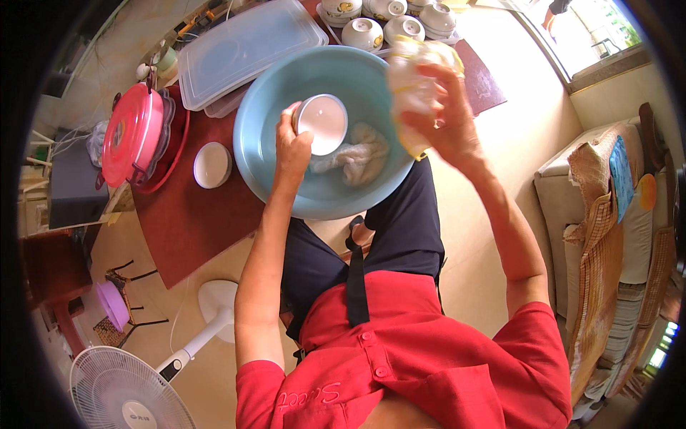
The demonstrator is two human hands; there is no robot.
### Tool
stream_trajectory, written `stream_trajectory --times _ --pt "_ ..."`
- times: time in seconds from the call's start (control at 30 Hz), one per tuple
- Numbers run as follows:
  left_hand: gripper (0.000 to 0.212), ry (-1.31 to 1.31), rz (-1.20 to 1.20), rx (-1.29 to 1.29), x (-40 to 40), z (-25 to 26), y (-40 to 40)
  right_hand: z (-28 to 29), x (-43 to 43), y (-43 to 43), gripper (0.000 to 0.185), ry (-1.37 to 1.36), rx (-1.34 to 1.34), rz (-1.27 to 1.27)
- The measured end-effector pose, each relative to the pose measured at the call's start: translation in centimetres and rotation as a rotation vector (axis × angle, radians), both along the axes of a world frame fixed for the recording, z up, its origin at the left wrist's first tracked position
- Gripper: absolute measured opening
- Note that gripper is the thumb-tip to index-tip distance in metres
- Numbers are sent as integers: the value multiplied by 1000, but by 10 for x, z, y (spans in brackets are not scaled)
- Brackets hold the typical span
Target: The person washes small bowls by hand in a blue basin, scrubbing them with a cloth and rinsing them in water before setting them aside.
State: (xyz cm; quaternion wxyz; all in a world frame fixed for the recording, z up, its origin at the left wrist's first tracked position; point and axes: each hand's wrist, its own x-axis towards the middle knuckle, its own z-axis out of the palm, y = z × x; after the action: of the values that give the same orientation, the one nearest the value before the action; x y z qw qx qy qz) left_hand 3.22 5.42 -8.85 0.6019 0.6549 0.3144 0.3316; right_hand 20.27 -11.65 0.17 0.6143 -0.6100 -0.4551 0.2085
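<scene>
My left hand [292, 147] grips a white bowl [323, 123] by its side, its inside facing up, over the blue plastic basin [257, 177]. In my right hand [447, 120] is a white cloth with yellow edging [415, 80], held up above the basin's right rim and blurred. A wet, crumpled pale cloth [364, 155] lies in the bottom of the basin. On the dark red table [187, 236], left of the basin, stands another white bowl [212, 165]. Several patterned bowls [363, 35] rest upside down behind the basin.
Clear plastic box lids [246, 48] lie behind the basin. A pink lidded container [134, 134] leans in a red tray [171, 166] at left. A white fan [134, 397] stands at lower left near a purple basin [112, 305]. A sofa [573, 177] is at right.
</scene>
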Motion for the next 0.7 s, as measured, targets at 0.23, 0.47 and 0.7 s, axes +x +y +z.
stream_trajectory --times 0.23,0.47,0.7 --pt "35 -89 -207 -73 10 74 -36 18 -45 63 61 -1488 107 -116" --pt "33 -142 -165 -318 -5 79 -27 18 -40 104 39 -1164 22 368" --pt "52 -238 81 -454 -10 89 -30 5 -49 104 31 -537 51 157"
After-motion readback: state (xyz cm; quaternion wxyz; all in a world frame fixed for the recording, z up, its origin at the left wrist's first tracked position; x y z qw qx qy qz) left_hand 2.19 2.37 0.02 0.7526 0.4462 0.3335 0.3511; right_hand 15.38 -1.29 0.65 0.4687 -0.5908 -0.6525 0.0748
